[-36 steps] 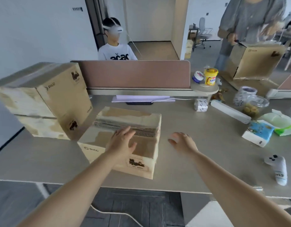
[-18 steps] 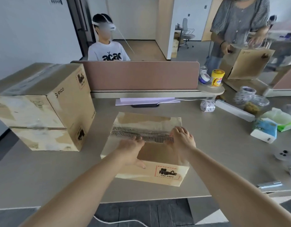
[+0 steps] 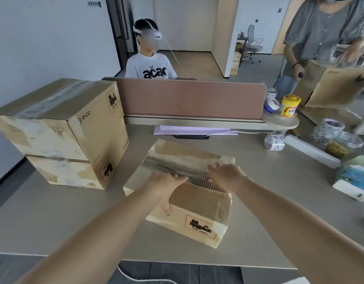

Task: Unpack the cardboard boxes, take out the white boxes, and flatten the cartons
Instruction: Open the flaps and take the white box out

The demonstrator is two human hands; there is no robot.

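Head view.

Carton: brown cardboard, lying low at the middle of the table, turned at a slant to the near edge. Top flaps closed, with a torn, ridged seam running across the top from upper left to lower right. Red-framed label on the near side face.

Left hand: on top of the carton, at the near side of the seam. Fingers stretched out along the seam and touching it, thumb spread down over the near flap. Flat and uncurled, nothing gripped.

Right hand: on top of the carton, just to the right of the left hand and close beside it. Fingers extended over the seam toward the far flap, resting on the cardboard, nothing gripped.

Stacked cartons: two, taped shut, one upon the other, at the left of the table, near the low carton but apart from it.

Divider panel: pinkish brown, upright along the far edge.

Tape roll: on the table to the right, well apart from both hands.

Yellow tub: on a small round shelf at the panel's right end.

Tissue pack: far right of the table.
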